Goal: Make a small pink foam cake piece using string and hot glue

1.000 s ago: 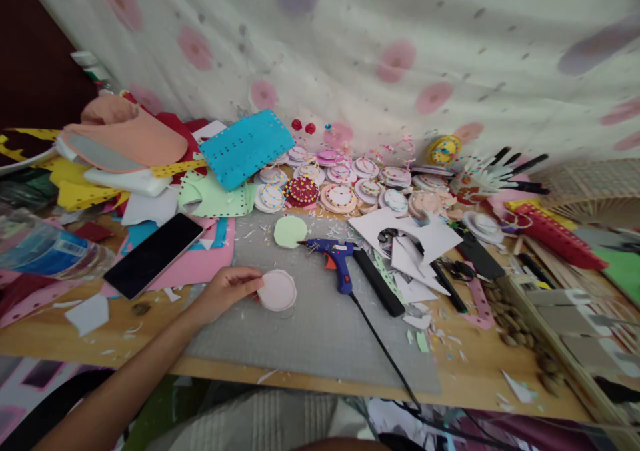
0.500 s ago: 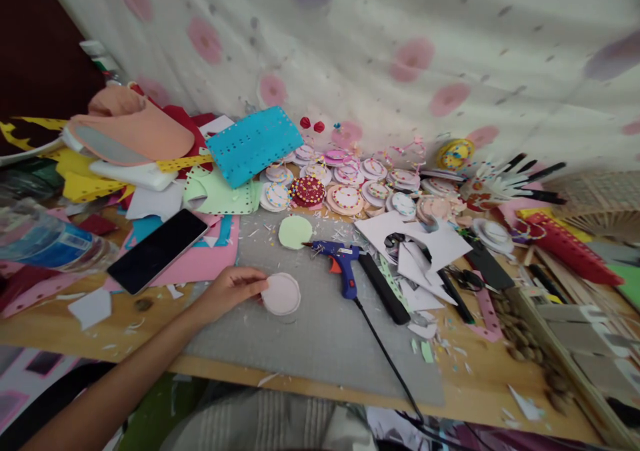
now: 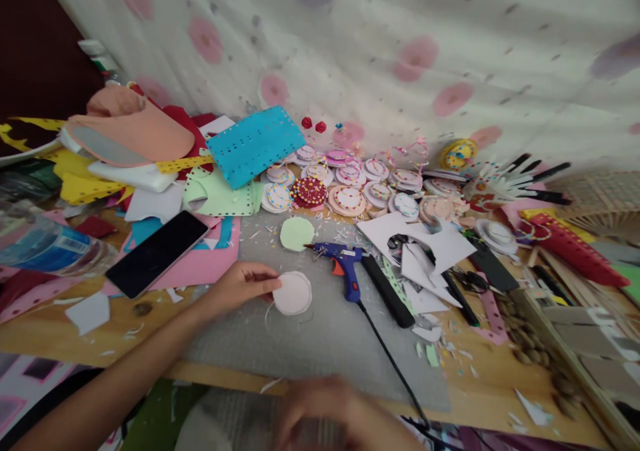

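My left hand [image 3: 253, 283] pinches the left edge of a pale pinkish-white disc [image 3: 293, 294], holding it over the grey cutting mat [image 3: 240, 344]. A thin pale strand hangs below the disc's left side. At the front edge of the table my right hand [image 3: 335, 411] is smeared by motion, so its fingers do not show clearly. Beyond the held disc lies a light green disc [image 3: 296, 234]. A blue glue gun [image 3: 349, 264] with an orange trigger rests on the mat, its nozzle at the green disc's right edge.
Several small beaded hats [image 3: 349, 199] crowd the back. On the left are a phone [image 3: 159, 251], a water bottle [image 3: 55, 244] and foam sheets [image 3: 255, 144]. Right of the glue gun lie white scraps [image 3: 425, 251], a black stick [image 3: 390, 291] and a tray [image 3: 555, 351]. The glue gun's cord [image 3: 393, 364] crosses the mat.
My left hand has shifted slightly right with the pale disc. My right hand has entered from the bottom. A thin strand now shows beside the disc.
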`<state>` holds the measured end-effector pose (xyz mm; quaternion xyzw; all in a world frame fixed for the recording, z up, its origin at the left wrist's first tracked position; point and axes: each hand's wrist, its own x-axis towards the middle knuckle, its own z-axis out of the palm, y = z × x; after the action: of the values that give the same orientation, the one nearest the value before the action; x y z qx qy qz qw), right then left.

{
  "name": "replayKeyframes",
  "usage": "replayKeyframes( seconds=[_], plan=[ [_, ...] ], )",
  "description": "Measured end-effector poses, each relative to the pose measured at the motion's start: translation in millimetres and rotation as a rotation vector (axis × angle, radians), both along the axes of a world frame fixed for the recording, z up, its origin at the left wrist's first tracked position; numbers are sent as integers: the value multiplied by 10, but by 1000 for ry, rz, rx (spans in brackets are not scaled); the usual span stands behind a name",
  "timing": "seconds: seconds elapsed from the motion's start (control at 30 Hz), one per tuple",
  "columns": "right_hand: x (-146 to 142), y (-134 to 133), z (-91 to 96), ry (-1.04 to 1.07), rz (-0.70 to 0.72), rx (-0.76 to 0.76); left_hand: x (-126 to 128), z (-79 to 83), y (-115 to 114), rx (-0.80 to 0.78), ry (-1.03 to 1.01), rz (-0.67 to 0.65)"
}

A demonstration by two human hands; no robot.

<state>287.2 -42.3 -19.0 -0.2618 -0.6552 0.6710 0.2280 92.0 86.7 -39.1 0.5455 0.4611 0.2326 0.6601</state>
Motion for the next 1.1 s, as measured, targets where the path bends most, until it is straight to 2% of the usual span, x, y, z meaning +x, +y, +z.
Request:
replayKeyframes(
  seconds=[0.03, 0.07, 0.13, 0.17, 0.2, 0.27, 0.33, 0.4, 0.5, 0.6, 0.77, 0.9, 1.0, 1.1],
  plan=[
    [239, 75, 78, -126, -258, 48, 42, 18, 49, -5, -14, -1],
    [457, 167, 150, -239, -468, 156, 90, 28, 101, -8, -31, 0],
    [774, 403, 238, -553, -764, 330, 193, 27, 198, -6, -62, 6],
    [859, 536, 243, -742, -827, 389, 242, 16, 238, -4, -75, 11],
    [894, 667, 223, -923, -845, 425, 284, 1, 268, -2, -83, 15],
    [843, 876, 130, -1216, -782, 394, 339, -32, 302, 0, -87, 19],
    [704, 977, 11, -1374, -717, 355, 346, -59, 308, -2, -74, 14],
    [568, 978, -86, -1436, -716, 349, 318, -72, 302, -10, -47, -4],
    [491, 907, -160, -1415, -772, 329, 262, -74, 295, 46, 38, -53],
    [550, 868, -194, -1290, -857, 267, 237, -69, 287, 167, 137, -82],
    [646, 868, -239, -845, -1015, 119, 241, -83, 252, 376, 309, -101],
    [649, 862, -172, -540, -1121, 1, 248, -128, 215, 536, 372, -111],
    [658, 853, -80, -474, -1173, -75, 247, -162, 193, 613, 413, -136],
    [682, 843, -28, -406, -1239, -134, 246, -173, 182, 603, 413, -160]
  ],
)
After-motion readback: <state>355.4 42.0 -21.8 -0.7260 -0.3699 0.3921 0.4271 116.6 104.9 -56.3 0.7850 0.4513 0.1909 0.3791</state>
